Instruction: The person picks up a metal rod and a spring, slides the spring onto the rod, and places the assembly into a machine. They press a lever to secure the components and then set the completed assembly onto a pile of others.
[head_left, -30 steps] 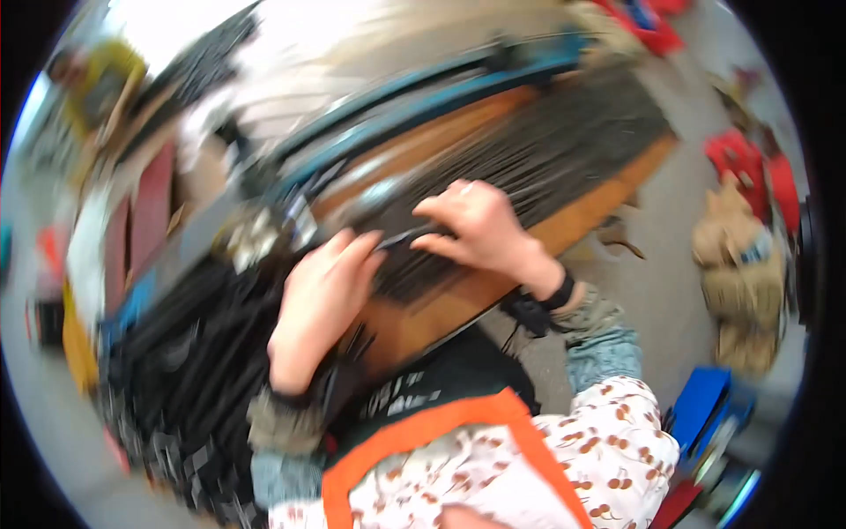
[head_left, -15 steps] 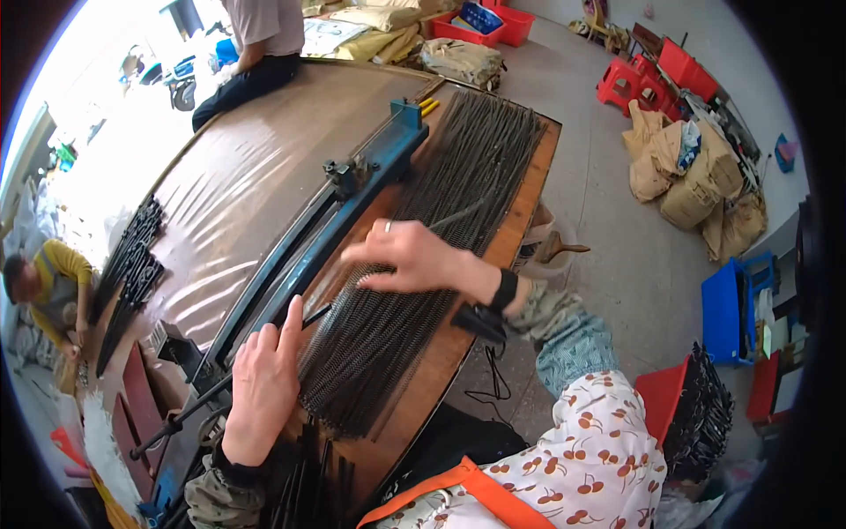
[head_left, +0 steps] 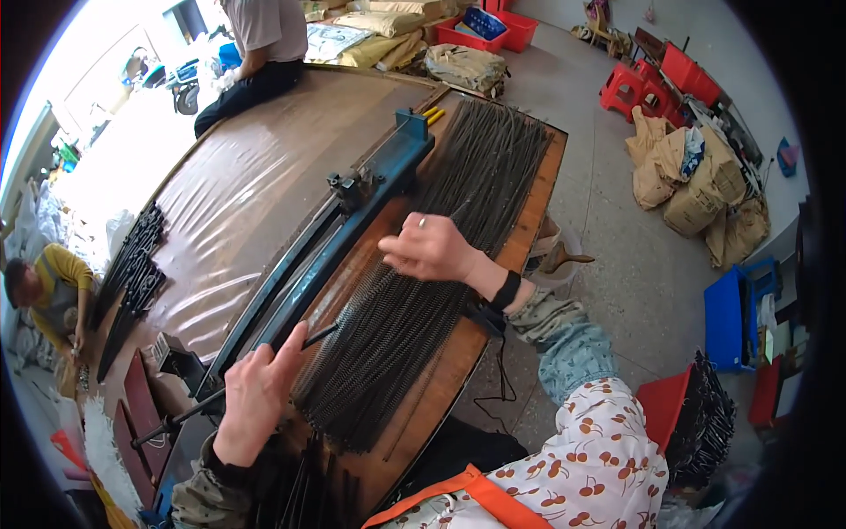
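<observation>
My left hand (head_left: 257,388) is closed around a thin black tube (head_left: 321,336), whose end sticks out past the thumb and forefinger. It is beside the near end of a long blue metal rail fixture (head_left: 310,264). My right hand (head_left: 430,249), with a ring on one finger, is held with curled fingers over a wide bundle of long dark coiled springs (head_left: 388,339). Whatever those fingers pinch is too thin and blurred to make out. The springs lie lengthwise on a wooden bench (head_left: 458,370). More black tubes (head_left: 304,485) are below my left wrist.
A clamp block (head_left: 352,187) sits on the rail. Black finished pieces (head_left: 141,256) lie on the plastic-covered table (head_left: 229,203). One person (head_left: 53,291) works at the left; another (head_left: 264,53) sits at the far edge. A red bin (head_left: 663,401) of black pieces stands at my right.
My right hand has moved right, its fingers curling in; the long thin strand seen beyond it earlier is no longer distinct. My left hand's forefinger has bent down over the tube.
</observation>
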{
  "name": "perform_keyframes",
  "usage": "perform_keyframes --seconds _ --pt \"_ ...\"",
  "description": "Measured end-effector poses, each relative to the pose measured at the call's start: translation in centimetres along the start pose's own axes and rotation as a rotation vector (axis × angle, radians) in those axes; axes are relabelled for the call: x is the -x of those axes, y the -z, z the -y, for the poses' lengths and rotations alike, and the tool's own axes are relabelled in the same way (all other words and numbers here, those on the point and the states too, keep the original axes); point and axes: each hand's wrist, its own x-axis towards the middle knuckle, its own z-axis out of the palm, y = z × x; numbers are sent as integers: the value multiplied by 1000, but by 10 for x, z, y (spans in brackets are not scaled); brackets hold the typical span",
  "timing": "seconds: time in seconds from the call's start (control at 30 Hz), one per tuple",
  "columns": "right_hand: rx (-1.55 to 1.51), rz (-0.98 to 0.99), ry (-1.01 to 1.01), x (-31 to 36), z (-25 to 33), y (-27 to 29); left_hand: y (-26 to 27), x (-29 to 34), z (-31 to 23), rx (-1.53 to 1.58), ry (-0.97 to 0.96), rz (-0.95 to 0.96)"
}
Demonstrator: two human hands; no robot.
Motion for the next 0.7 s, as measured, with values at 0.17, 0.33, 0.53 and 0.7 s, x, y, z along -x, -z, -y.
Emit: perform_keyframes --seconds 0.17,0.33,0.53,0.7 --pt "-34 2 -65 6 6 -19 8 13 9 -91 12 70" --pt "94 -106 -251 -3 -1 -37 0 26 14 65 46 -77" --pt "-496 193 -254 -52 129 -37 20 57 28 -109 75 -9" --pt "-535 264 -143 -31 115 -42 50 95 43 -177 205 -97"
